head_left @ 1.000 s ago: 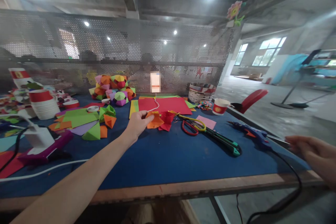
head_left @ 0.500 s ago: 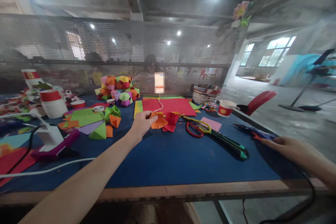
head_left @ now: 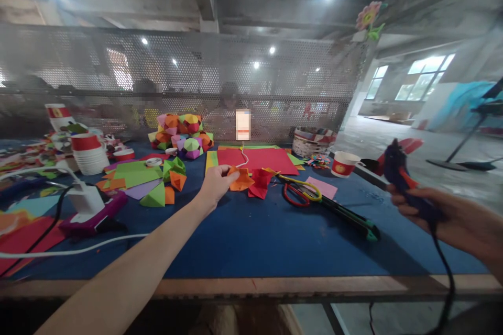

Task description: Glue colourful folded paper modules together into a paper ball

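My left hand (head_left: 215,184) pinches the left edge of a folded orange paper piece (head_left: 240,180) near the middle of the table. Just right of it lies a folded red paper piece (head_left: 258,184). At the right side my right hand (head_left: 451,214) is wrapped round a dark blue glue gun (head_left: 422,204) with an orange trigger, raised above the table with its nozzle up. Its black cord hangs down past the table edge. Between the hands lie scissors (head_left: 301,193) with red and yellow handles and a black and green utility knife (head_left: 353,220).
Behind my left hand is a stack of coloured paper (head_left: 271,159), red on top. Folded paper balls (head_left: 184,136), stacked paper cups (head_left: 88,154) and a purple power strip (head_left: 94,212) stand leftward. A paper cup (head_left: 343,163) and a basket (head_left: 313,141) stand at the right.
My right hand has lifted the glue gun off the table and tilted its nozzle upward. My left hand stays on the orange paper. The view has shifted slightly.
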Motion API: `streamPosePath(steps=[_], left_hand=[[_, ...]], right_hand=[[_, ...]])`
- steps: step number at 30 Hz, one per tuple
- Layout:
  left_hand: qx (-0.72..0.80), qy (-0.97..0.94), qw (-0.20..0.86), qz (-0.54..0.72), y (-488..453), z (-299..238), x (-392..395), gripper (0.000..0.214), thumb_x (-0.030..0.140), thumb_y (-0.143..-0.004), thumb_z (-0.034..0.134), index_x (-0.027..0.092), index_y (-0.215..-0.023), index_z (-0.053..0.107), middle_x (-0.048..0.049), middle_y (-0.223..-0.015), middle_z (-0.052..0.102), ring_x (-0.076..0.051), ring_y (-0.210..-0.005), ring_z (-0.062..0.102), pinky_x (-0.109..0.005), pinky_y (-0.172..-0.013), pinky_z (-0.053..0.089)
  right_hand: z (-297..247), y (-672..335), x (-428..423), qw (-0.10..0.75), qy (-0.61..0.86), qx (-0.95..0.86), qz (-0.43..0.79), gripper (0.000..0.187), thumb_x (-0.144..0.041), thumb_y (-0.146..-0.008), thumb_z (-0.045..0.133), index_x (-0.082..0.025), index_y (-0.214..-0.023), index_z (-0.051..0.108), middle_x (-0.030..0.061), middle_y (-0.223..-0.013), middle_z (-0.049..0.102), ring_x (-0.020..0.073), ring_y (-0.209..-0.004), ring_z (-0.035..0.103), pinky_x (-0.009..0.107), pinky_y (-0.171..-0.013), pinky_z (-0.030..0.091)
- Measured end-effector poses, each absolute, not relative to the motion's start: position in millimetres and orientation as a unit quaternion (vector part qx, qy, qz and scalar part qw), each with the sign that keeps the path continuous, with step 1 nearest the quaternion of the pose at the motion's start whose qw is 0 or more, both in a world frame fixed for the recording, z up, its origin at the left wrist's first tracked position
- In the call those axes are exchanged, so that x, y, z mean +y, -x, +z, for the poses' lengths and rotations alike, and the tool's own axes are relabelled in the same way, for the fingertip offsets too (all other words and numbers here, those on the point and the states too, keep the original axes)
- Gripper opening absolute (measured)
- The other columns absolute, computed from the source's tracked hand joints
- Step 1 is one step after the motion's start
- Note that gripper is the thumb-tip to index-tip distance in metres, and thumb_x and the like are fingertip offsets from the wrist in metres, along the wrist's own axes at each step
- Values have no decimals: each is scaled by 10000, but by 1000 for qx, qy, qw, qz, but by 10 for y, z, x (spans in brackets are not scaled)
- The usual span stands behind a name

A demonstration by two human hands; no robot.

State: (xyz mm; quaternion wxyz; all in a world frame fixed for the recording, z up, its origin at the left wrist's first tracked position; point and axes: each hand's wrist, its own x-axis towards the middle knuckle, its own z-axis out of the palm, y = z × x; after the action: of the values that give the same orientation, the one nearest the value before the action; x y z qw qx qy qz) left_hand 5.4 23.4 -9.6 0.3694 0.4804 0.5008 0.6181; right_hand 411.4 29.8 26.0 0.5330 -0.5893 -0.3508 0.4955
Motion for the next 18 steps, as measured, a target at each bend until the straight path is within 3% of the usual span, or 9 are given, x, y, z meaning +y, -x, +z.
streamPosePath(steps=[2,4,7,11,15,18], left_hand=[[507,-470,370,621,-38,-99,248,88,176,-692,783,148,-642,716,6,-599,655,-125,-584,592,-251,-624,461],[511,-459,373,623,-18,-103,265,67,160,-711,756,143,-654,726,-1,-607,667,-125,-578,596,-254,-630,473],[512,-453,372,627,14,-110,292,37,154,-717,749,140,-683,747,-17,-643,701,-139,-604,630,-270,-666,507],[505,-453,368,635,47,-108,312,29,157,-707,759,139,-727,771,-24,-682,728,-149,-636,658,-283,-702,523],[497,-453,374,639,64,-92,307,63,160,-706,757,134,-758,783,-21,-680,732,-147,-631,664,-277,-687,519],[502,-448,370,640,65,-74,295,32,155,-694,780,135,-717,772,-21,-658,723,-133,-598,639,-247,-616,483]], right_hand=[[357,-3890,272,510,557,-314,575,146,-118,-739,637,-180,-833,730,80,-700,597,130,-496,539,163,-400,511],[447,-3636,254,504,534,-325,596,130,-126,-749,650,-167,-843,729,78,-702,587,125,-494,522,158,-360,469],[564,-3255,252,497,481,-350,632,86,-134,-808,628,-156,-830,709,69,-682,571,126,-527,516,163,-399,497],[663,-2905,336,497,434,-367,656,128,-143,-903,608,-108,-805,683,42,-677,551,77,-511,448,126,-368,396],[710,-2747,485,540,391,-434,606,89,-41,-831,664,-121,-816,699,78,-845,676,80,-584,529,116,-385,410],[730,-2646,584,541,368,-469,594,105,-27,-793,695,-106,-852,730,79,-870,680,69,-581,519,118,-388,404]])
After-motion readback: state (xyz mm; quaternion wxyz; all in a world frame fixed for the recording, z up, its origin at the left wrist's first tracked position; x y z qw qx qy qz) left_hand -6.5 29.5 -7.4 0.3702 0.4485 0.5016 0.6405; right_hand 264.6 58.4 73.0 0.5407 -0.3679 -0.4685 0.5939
